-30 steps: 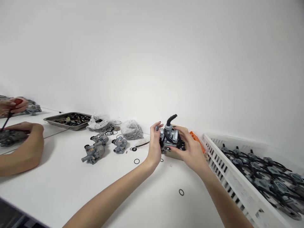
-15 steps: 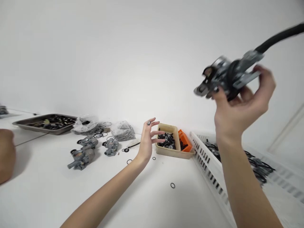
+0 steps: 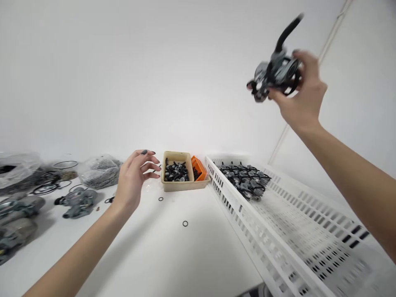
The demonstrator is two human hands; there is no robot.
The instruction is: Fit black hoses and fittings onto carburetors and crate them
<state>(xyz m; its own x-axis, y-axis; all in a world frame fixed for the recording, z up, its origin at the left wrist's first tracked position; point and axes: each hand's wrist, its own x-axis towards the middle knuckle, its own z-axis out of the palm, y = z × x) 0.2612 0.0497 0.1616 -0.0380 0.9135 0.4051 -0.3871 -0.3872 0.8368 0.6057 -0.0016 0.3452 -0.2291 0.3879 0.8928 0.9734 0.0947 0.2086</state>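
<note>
White walls and a white table (image 3: 154,255) surround us. Nearest, our left hand (image 3: 136,177) hangs open and empty just beside a tan box (image 3: 177,186) of black parts, with a small rubber O-ring (image 3: 185,223) on the table below it. Our right hand (image 3: 305,88) is closed around a carburetor (image 3: 274,76), held high above a white plastic crate (image 3: 238,210) of more carburetors (image 3: 243,181). We judge it fairly heavy and stiff, with a bendy black hose (image 3: 286,31); the metal body looks the place to hold, not the hose. Grey carburetors (image 3: 77,202) and a bag of small parts (image 3: 100,172) lie farther left.
</note>
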